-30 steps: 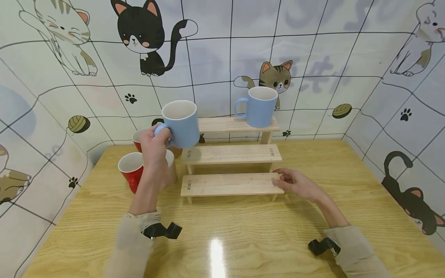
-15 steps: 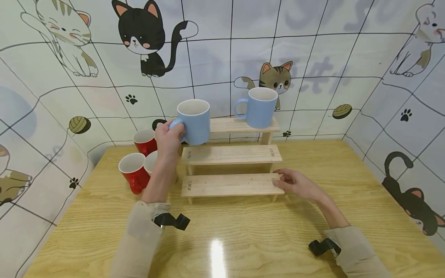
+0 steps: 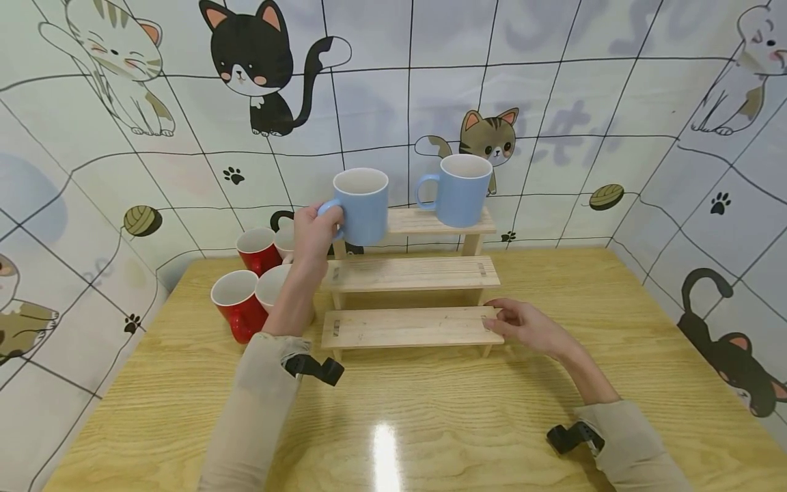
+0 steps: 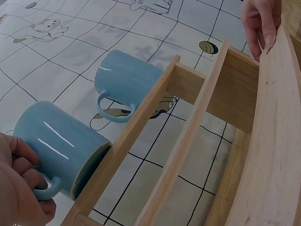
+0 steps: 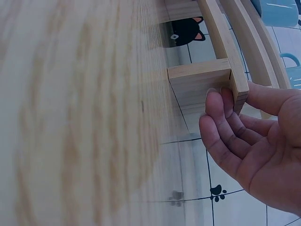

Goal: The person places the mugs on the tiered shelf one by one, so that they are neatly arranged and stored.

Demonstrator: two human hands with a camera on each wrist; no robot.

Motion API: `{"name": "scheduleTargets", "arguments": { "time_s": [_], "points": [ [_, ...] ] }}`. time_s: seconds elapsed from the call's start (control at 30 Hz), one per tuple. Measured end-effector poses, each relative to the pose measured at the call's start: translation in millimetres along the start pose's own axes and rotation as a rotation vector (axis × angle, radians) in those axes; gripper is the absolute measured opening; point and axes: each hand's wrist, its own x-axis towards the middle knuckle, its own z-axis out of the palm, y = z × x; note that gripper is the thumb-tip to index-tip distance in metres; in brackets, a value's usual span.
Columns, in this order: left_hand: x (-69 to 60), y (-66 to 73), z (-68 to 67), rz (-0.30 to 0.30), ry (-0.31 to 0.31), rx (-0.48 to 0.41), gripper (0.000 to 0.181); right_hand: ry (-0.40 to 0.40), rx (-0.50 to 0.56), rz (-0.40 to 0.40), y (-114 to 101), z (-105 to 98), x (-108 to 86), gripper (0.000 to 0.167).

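No text, brand or number can be read. On the backdrop [image 3: 369,102], faint violet-grey shapes [image 3: 567,128] are seen, partly like written characters, but too blurred to be made out: one is set right of centre, others are placed near the top edge at the right. As picture signs, black paw prints [image 3: 233,175] are printed on the backdrop: two are shown in its left half, two in its right, in the head view.
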Motion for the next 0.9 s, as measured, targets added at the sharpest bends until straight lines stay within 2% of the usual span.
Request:
{"name": "scheduleTargets", "arguments": {
  "time_s": [0.13,0.37,0.73,0.9],
  "points": [
    [6.8,-1.1,1.8,-0.018,-0.022,0.024,0.021,0.005,-0.010,-0.003,1.7,0.4,0.5,0.058],
    [19.7,-4.9,-0.4,-0.002,-0.068,0.086,0.027,0.001,-0.011,0.000,1.9,0.6,0.9,0.057],
    [36.6,-5.8,0.1,-0.002,-0.083,0.224,0.030,0.005,-0.019,0.006,3.6,0.3,1.5,0.056],
    [43.4,-7.5,3.1,-0.005,-0.073,0.243,0.032,0.005,-0.024,0.007,4.8,0.9,2.6,0.056]
  ]
}}
